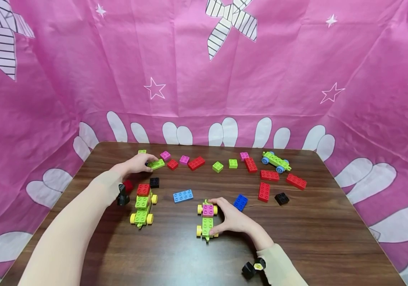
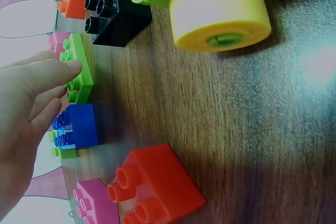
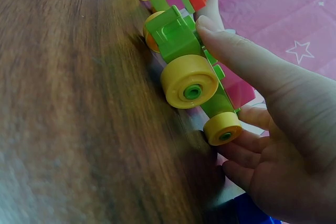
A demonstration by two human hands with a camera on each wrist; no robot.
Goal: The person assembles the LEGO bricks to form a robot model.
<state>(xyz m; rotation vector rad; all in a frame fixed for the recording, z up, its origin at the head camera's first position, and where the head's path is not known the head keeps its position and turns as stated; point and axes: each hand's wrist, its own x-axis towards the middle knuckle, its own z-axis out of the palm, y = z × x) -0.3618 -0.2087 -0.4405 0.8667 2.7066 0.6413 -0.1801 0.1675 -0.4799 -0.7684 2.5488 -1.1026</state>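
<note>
While the right hand (image 1: 234,216) has thumb and fingers wrapped round a little lime car (image 1: 207,229) with yellow wheels and a pink block (image 1: 208,210) on its far end, the left hand (image 1: 137,163) is way over by the far-left corner of the counter (image 1: 175,258). That one's fingers are at a flat lime brick (image 1: 156,164) near the far edge, but honestly I can't tell if they're pinching it or just touching it. The gripped car is out in the middle, well in from both side edges; can't tell whether all its wheels touch down. Toward the left edge there's another yellow-wheeled car (image 1: 141,203), stacked with lime blocks and a red one (image 1: 143,189) on top, with a black brick (image 1: 154,182) just beside it. A light blue brick (image 1: 183,196) lies between the two cars, and a dark blue one (image 1: 241,202) is just past the right hand's knuckles. Loose red, pink and lime pieces run along the far edge, and a lime car with blue wheels (image 1: 276,161) is parked near the far-right corner. As for print, the pink cloth (image 1: 193,51) behind has white stars and striped bows on it.
</note>
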